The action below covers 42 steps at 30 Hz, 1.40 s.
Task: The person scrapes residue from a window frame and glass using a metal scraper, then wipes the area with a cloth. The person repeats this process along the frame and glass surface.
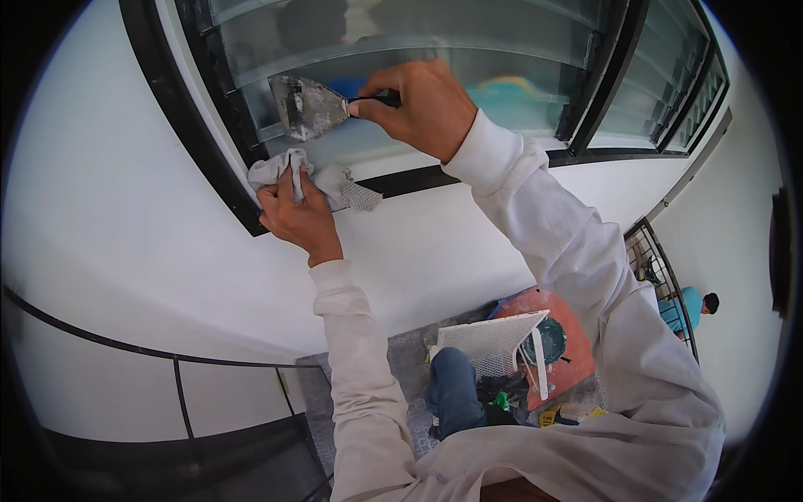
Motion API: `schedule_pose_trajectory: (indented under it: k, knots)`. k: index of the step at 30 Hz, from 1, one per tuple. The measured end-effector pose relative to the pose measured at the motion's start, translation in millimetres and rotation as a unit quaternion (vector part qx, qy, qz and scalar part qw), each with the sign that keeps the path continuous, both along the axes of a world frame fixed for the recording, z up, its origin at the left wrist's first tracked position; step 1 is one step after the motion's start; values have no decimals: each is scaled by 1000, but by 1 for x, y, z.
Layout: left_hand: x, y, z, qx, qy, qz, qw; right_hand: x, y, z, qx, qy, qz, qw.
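My right hand (424, 109) pinches the dark handle of a putty knife (311, 109), its wide blade stained with white and pointing left in front of the louvred glass window (376, 46). Below the blade, my left hand (297, 211) presses a crumpled whitish rag (276, 170) against the lower left corner of the black window frame (410, 180). Part of the rag, with a mesh-like texture, spreads right along the bottom frame bar. The blade sits just above the rag; whether it touches the glass I cannot tell.
On the tiled floor below stand a white perforated metal chair (493, 343) and a red board (573, 368) with a dark green bucket (548, 341). A black railing (100, 336) runs along the lower left. At far right, a person in a teal shirt (690, 308) is beside another railing.
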<state>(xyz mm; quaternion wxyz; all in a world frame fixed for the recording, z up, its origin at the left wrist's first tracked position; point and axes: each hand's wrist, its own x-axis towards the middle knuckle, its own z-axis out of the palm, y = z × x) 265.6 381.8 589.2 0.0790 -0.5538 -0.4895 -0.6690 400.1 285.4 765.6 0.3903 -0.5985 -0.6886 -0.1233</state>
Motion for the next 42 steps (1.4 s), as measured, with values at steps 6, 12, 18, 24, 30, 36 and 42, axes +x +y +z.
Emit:
schedule_pose_trajectory:
  k: [6, 12, 18, 24, 30, 36, 42]
  knots:
    - [2, 1, 0, 19, 3, 10, 1000, 1, 4, -10, 36, -23, 31, 999]
    - [2, 1, -1, 24, 0, 4, 1000, 28, -22, -18, -24, 10, -24, 999]
    - [1, 2, 0, -19, -22, -19, 999, 12, -5, -28, 23, -36, 19, 999]
    - [-1, 0, 1, -3, -30, -49, 998, 69, -43, -42, -17, 15, -13, 1000]
    - [-1, -5, 7, -30, -61, -83, 994, 162, -96, -75, 55, 103, -67, 991]
    - [-4, -7, 9, -6, -6, -81, 997, 238, -127, -63, -20, 127, -176, 976]
    - [-3, -5, 8, -13, 0, -67, 998, 182, -95, -48, 64, -11, -56, 996]
